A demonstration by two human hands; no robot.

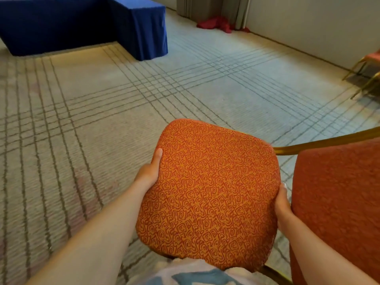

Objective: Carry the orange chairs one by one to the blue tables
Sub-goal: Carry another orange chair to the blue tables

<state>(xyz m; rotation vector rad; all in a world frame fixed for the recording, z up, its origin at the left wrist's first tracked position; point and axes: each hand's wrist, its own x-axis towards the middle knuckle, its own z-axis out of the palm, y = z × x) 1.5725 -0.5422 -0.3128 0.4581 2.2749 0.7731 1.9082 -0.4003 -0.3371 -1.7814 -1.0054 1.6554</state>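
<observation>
Chair [207, 194] near — tables [82, 23] beyond, left

You get no readable text, label, brand, number or sign in this view. The orange chair seat [207, 194] shows only a red swirl pattern, no letters. The blue print on your white shirt [185, 268] is cut off at the bottom edge, so you can't read it as lettering.
</observation>
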